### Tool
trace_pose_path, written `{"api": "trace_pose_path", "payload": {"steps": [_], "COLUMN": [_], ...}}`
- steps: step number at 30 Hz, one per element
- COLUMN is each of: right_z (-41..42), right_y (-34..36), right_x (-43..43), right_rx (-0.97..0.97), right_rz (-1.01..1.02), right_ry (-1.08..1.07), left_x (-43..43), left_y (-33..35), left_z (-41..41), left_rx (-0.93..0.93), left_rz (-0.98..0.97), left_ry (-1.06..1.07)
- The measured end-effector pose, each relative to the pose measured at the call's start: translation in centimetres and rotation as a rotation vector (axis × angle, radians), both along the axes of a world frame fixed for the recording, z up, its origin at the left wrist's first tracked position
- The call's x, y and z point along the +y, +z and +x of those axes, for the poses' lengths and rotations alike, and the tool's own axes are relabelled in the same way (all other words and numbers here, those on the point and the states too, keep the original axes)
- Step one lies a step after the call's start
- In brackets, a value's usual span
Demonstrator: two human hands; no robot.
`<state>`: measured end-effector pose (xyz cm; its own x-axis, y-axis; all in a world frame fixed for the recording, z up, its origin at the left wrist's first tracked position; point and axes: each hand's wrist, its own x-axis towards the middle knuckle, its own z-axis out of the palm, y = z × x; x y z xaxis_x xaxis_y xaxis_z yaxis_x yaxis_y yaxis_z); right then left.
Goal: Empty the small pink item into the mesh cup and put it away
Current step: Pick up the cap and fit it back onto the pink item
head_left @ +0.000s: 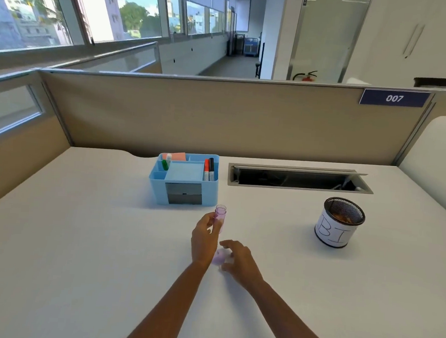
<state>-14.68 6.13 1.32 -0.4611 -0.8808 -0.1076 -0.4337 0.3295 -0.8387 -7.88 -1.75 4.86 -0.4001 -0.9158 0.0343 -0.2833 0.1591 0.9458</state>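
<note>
Hard to see much of the pink lid (220, 257) since it's blurry and half tucked between your wrists, lying on the white desk (79, 238). Your left hand (205, 237) has its fingers wrapped around the little pink bottle (220, 217), upright with its open mouth poking out on top. Your right hand (239, 259) hovers over the lid with fingers spread loose, gripping nothing. The mesh cup (339, 222) stands well off to the right, and the blue organizer (184, 178) sits just behind the bottle.
</note>
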Motion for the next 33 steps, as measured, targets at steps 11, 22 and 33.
{"api": "trace_pose_path", "payload": {"steps": [11,22,33], "right_z": [-0.6,-2.1,-2.1], "right_y": [1.4,5.5,5.4], "right_x": [1.0,0.8,0.8], "right_rx": [-0.061,0.016,0.142], "right_rz": [-0.168,-0.323,-0.28], "right_ry": [-0.305,-0.325,-0.159], "left_x": [-0.2,0.6,0.2], "left_y": [-1.1,-1.5,-1.5], "left_z": [1.5,1.5,1.6], "left_rx": [-0.036,-0.032,0.02], "left_rz": [-0.009,0.049,0.015], "left_ry": [-0.053,-0.179,-0.206]}}
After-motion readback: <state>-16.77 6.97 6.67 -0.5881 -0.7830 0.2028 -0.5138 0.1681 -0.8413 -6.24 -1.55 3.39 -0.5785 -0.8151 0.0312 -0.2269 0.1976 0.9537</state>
